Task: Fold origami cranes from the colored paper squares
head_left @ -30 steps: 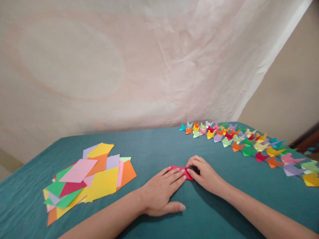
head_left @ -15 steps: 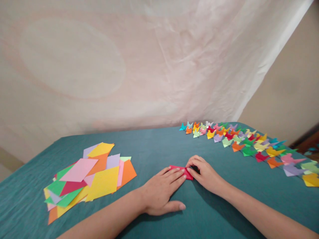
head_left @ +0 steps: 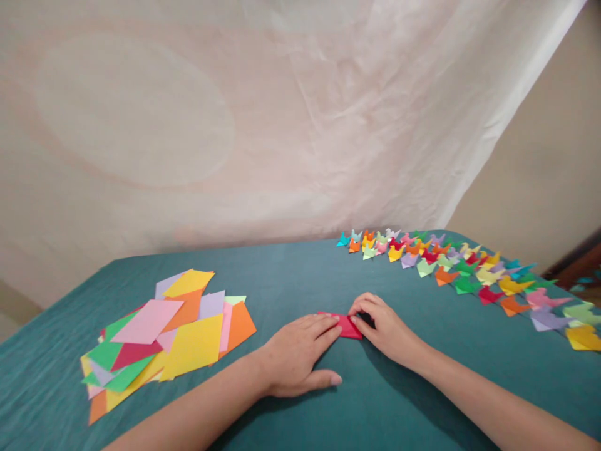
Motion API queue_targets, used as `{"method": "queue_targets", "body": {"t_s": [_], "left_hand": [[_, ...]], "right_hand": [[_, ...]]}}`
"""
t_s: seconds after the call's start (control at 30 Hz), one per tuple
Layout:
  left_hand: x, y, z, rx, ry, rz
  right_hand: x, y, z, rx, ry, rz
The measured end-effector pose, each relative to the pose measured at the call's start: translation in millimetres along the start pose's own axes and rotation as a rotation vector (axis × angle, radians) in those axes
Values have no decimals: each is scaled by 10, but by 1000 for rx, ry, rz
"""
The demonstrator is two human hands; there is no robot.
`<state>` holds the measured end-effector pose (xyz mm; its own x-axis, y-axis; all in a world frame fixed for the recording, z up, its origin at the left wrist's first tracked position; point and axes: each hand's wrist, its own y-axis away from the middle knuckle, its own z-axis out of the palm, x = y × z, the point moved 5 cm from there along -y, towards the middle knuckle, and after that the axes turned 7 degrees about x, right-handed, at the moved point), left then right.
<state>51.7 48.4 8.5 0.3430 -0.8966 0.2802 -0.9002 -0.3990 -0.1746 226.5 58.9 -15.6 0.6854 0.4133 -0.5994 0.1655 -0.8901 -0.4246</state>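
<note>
Left hand [head_left: 300, 357] flattens red paper [head_left: 350, 327]; right hand [head_left: 387, 332] pinches its edge

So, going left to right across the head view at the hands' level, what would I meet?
Overlapping colored paper sheets, left hand, folded red paper, right hand, folded paper birds.

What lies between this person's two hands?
Folded red paper: in the head view, the left hand lies partly over it, and the right hand pinches its right end.
</note>
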Motion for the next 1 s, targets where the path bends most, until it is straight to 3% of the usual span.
{"method": "queue_targets", "body": {"t_s": [0.23, 0.43, 1.0], "left_hand": [[20, -36, -51, 29, -68, 19], [25, -42, -73, 39, -76, 11], [32, -26, -70, 10, -84, 3]], "right_hand": [[-165, 50, -50, 59, 23, -119], [-400, 195, 25, -69, 188, -305], [-462, 248, 99, -193, 488, -489]]}}
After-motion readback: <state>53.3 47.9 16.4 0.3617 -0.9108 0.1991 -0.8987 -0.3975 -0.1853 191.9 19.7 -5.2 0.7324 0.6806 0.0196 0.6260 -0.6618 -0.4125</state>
